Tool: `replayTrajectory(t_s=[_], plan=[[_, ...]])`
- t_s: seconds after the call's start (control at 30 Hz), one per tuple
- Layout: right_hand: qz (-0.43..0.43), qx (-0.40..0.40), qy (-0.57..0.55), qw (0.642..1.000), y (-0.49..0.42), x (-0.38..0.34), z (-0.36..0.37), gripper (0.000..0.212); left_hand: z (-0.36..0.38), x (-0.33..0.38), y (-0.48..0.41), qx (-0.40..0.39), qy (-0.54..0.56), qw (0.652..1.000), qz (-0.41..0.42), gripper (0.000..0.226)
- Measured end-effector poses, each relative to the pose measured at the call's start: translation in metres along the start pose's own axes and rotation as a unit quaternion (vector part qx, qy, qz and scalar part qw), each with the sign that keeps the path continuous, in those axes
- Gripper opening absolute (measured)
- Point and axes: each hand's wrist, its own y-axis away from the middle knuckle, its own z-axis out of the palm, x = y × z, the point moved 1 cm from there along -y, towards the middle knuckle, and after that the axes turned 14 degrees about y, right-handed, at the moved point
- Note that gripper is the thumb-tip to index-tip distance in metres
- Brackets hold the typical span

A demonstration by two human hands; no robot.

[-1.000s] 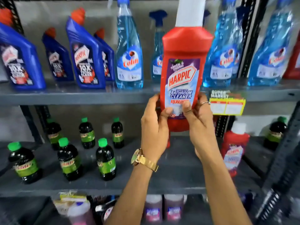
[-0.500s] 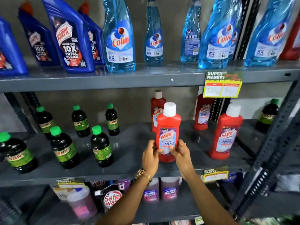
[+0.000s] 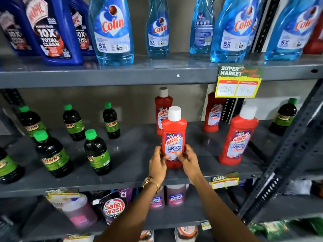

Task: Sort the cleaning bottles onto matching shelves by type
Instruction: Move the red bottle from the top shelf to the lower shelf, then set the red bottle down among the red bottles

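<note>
Grey metal shelving is filling the view. Nearest, the left hand and right hand are clasping a red Harpic bottle upright on the middle shelf; behind it another red bottle is standing.

Bare forearms; gold wristwatch left, ring right.

red harpic bottle | white cap | upright | middle shelf, front of another red bottle
</note>
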Motion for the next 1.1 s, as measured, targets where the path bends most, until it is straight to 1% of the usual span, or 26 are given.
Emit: replayTrajectory(t_s=[0.13,0.27,0.47,0.5,0.57,0.6,0.63,0.67,0.7,0.73,0.83,0.9,0.97,1.03,1.1], plan=[[0.0,-0.004,0.007,1.0,0.0,0.001,0.001,0.042,0.0,-0.001,0.0,-0.002,-0.005,1.0,-0.004,0.026],[0.005,-0.013,0.014,1.0,0.0,-0.001,-0.001,0.041,-0.002,0.001,0.001,-0.013,-0.003,1.0,-0.005,0.025],[0.018,-0.023,0.021,0.999,0.007,-0.007,-0.003,0.041,-0.004,0.009,0.003,-0.032,-0.003,0.999,-0.033,0.025],[0.022,-0.02,0.02,0.999,0.009,-0.009,-0.002,0.042,-0.005,0.011,0.004,-0.042,-0.006,0.998,-0.036,0.03],[0.043,0.006,-0.002,0.999,0.017,-0.02,0.0,0.048,-0.006,0.016,0.01,-0.061,-0.016,0.998,-0.031,0.048],[0.053,0.038,-0.012,0.998,0.023,-0.03,0.0,0.051,-0.008,0.019,0.014,-0.055,-0.037,0.998,-0.015,0.059],[0.052,0.084,-0.015,0.995,0.031,-0.041,-0.002,0.05,-0.01,0.025,0.019,-0.036,-0.069,0.997,0.023,0.065],[0.026,0.133,-0.011,0.991,0.04,-0.054,-0.004,0.045,-0.012,0.033,0.024,-0.012,-0.096,0.992,0.081,0.066],[-0.026,0.176,-0.007,0.984,0.049,-0.069,-0.006,0.037,-0.016,0.045,0.028,0.006,-0.113,0.983,0.146,0.063],[-0.083,0.202,-0.001,0.976,0.058,-0.086,-0.008,0.032,-0.02,0.06,0.03,0.02,-0.121,0.971,0.208,0.058],[-0.214,0.224,0.032,0.95,0.079,-0.141,-0.013,0.029,-0.039,0.115,0.03,0.068,-0.118,0.922,0.362,0.046],[-0.287,0.231,0.038,0.929,0.085,-0.185,-0.016,0.025,-0.059,0.158,0.021,0.119,-0.11,0.888,0.431,0.042],[-0.347,0.239,0.033,0.906,0.081,-0.23,-0.018,0.023,-0.082,0.202,0.004,0.158,-0.113,0.862,0.468,0.037],[-0.385,0.22,0.031,0.896,0.066,-0.27,-0.012,0.029,-0.108,0.24,-0.019,0.186,-0.119,0.852,0.474,0.033],[-0.368,0.175,0.065,0.911,0.039,-0.298,-0.003,0.042,-0.127,0.268,-0.045,0.188,-0.11,0.876,0.429,0.036]])
